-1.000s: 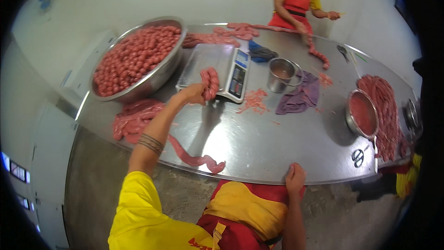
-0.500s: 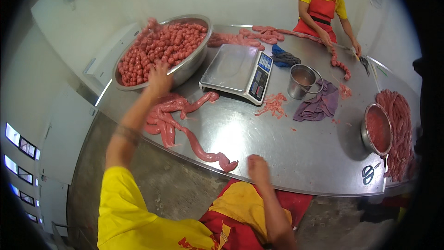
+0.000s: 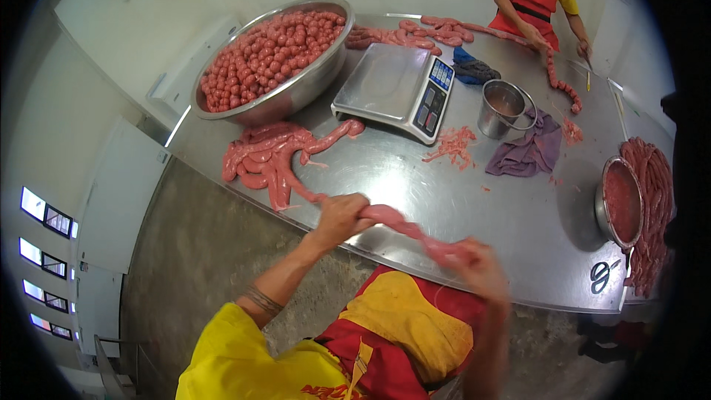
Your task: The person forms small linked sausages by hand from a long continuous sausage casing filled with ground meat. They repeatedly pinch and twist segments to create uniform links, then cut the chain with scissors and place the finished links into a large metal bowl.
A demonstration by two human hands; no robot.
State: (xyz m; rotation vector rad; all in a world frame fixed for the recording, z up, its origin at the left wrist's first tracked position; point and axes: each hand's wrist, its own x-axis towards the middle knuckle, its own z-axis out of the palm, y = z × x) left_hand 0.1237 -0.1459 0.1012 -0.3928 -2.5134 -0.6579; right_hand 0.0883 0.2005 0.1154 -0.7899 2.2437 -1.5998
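A long pink filled sausage casing (image 3: pixel 389 216) stretches between my two hands over the table's front edge. My left hand (image 3: pixel 341 218) is closed round it at the left. My right hand (image 3: pixel 478 270), blurred by motion, grips its right end. The casing trails left into a pile of uncut sausage (image 3: pixel 259 155) on the steel table (image 3: pixel 533 237). Behind that pile stands a large steel bowl (image 3: pixel 329 63) heaped with small round sausage links (image 3: pixel 263 48). A digital scale (image 3: pixel 385 85) sits right of the bowl, its plate bare.
A co-worker (image 3: pixel 529 4) works at the far side on a twisted sausage chain (image 3: pixel 559 81). Also on the table are a steel pot (image 3: pixel 496 126), purple cloth (image 3: pixel 518 155), blue cloth (image 3: pixel 470 67), meat scraps (image 3: pixel 452 148), a bowl of mince (image 3: pixel 618 200), more casings (image 3: pixel 652 200) and scissors (image 3: pixel 601 278).
My left hand held links over the scale, moved to the big bowl without them showing in it, and now grips the long casing. My right hand has risen from the edge onto the casing.
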